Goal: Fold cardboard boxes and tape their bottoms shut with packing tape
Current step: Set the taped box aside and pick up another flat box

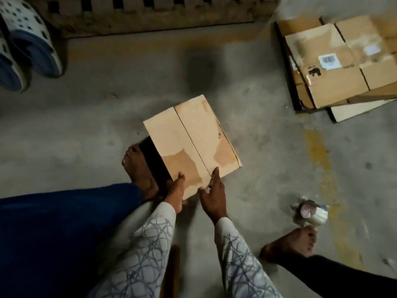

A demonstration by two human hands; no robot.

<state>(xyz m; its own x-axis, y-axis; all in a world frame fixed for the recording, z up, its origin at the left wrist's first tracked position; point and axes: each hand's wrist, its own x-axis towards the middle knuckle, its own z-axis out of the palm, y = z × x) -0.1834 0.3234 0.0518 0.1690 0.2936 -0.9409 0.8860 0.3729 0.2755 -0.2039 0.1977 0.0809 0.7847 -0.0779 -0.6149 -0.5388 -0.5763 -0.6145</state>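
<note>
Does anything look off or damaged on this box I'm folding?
The box has darker blotchy patches across both flaps at its near end, like stains or scuffed paper, and its right edge looks ragged.

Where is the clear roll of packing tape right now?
Head view, lower right: the tape roll lies on the grey concrete floor just beyond a bare foot, to the right of the right hand on the brown cardboard box.

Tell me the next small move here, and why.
Probably reach the right hand to the tape dispenser lying on the floor to its right, while the left hand holds the near edge of the box: both flaps are folded shut, and their seam shows no tape.
</note>
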